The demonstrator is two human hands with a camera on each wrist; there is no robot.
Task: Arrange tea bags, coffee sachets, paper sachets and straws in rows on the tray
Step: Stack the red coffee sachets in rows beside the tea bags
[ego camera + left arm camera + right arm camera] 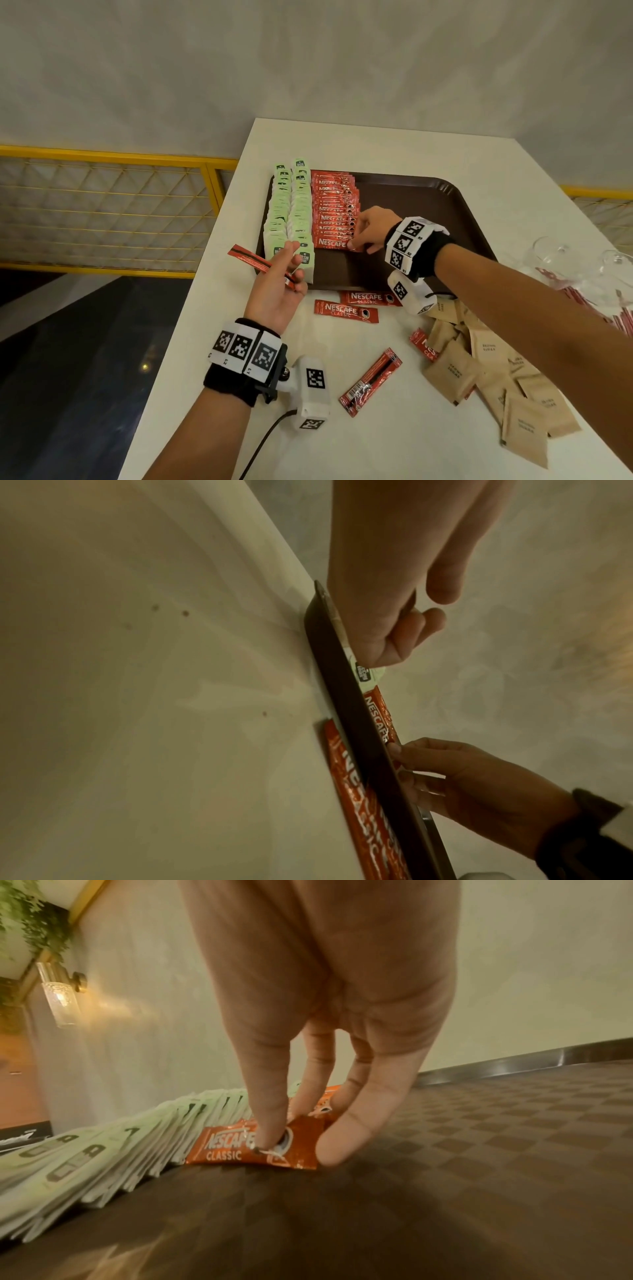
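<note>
A brown tray (pixel 411 202) carries two rows of green tea bags (pixel 291 212) at its left side, and a row of overlapped red coffee sachets (pixel 337 205) beside them. My right hand (pixel 356 245) is at the near end of that row. Its index finger (pixel 270 1134) presses the top of the front sachet (pixel 240 1148) and its thumb meets the sachet's right end. My left hand (pixel 294 270) hovers over the tray's near left corner and holds another red coffee sachet (pixel 255 262) between its fingers. Brown paper sachets (pixel 486 377) lie heaped on the table.
Loose coffee sachets (pixel 346 310) lie on the white table (pixel 376 445) in front of the tray, another one (pixel 371 380) nearer me. Clear glasses (pixel 565 260) and red-striped straws (pixel 582 301) are at the right edge. The table's left edge drops to a yellow railing (pixel 102 157).
</note>
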